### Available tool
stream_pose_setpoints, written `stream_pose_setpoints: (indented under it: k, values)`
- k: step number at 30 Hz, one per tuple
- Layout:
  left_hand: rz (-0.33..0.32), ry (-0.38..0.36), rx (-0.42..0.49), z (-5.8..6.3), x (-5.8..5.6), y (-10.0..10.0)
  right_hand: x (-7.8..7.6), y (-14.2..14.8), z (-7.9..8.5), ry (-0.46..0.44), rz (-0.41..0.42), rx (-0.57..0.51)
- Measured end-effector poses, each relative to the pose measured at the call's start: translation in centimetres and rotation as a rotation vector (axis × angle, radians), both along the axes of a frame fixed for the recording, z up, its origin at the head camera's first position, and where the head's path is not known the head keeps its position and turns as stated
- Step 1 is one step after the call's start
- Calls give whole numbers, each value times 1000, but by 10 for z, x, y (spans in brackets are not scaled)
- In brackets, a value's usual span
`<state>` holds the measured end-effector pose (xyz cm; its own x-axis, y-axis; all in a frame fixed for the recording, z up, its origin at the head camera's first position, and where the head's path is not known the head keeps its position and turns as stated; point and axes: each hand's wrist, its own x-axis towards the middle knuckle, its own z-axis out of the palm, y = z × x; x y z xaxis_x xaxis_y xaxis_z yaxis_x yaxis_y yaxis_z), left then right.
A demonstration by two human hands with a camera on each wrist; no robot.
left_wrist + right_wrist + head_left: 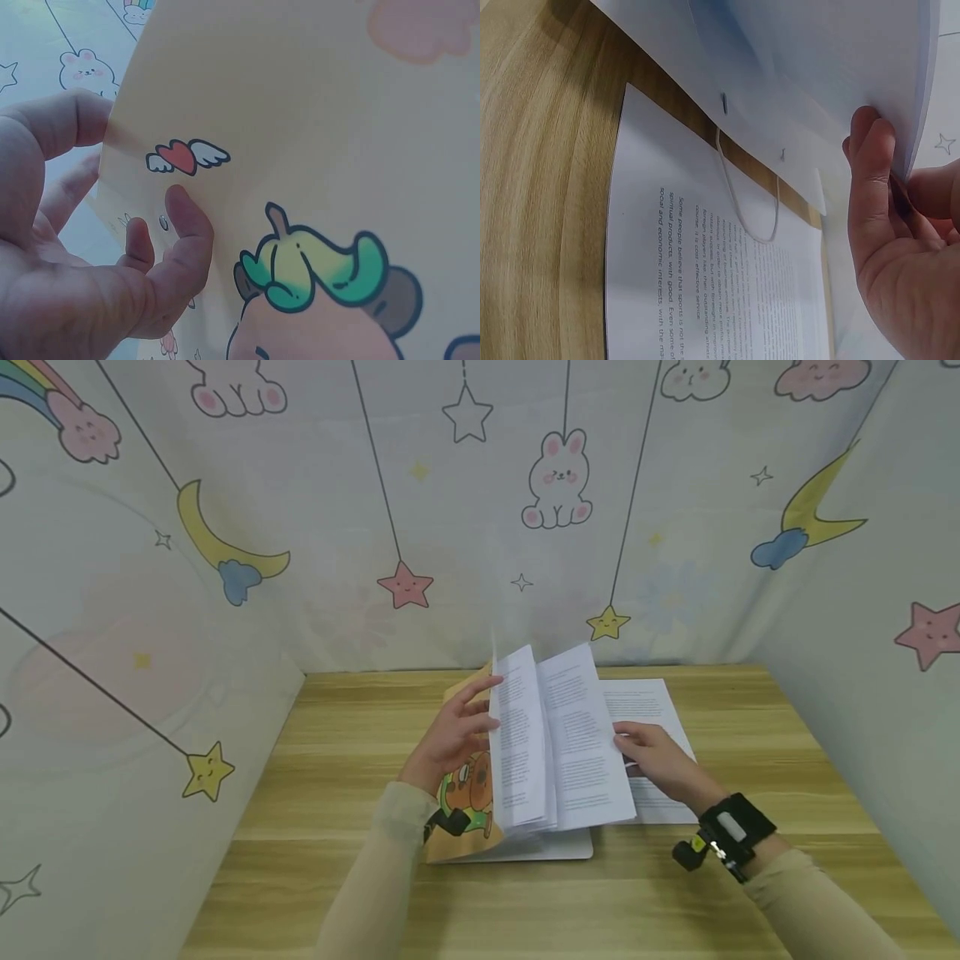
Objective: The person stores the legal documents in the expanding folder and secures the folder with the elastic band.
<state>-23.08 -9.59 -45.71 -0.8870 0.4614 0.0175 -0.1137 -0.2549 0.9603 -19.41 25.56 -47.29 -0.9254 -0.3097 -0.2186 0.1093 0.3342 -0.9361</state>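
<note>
From my remote station I record the folder lying on the wood-grain table, its tan cartoon cover raised at the left, its pale lower panel flat on the wood.

Left hand: I find it gripping the free edge of the cover at the folder's left. Two fingers reach the edge; others curl against the outer face, beside a printed winged heart.

Right hand: I find it pinching the outer edge of the printed pages at the folder's right, thumb on one side and fingers on the other. The pages stand up out of the folder, fanned apart in at least two groups.

A loose printed sheet lies flat just right of the folder, partly hidden by the pages. In the right wrist view I note a white cord loop above that sheet. A patterned cloth hangs behind the folder.
</note>
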Motion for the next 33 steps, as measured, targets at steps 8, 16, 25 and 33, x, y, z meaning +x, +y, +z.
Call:
stream_pose_setpoints:
  k: [8,16,25,33]
  values:
    - [2,11,-16,1,-1,0,-3,-7,1,23,-7,35]
    - [-2,1,-2,1,-1,0,-3,-14,-8,34,-76,80]
    - [0,-12,-5,1,1,0,-2,-26,-9,21,-80,61]
    - [6,-16,-2,1,0,1,-3,-34,-9,4,-28,57]
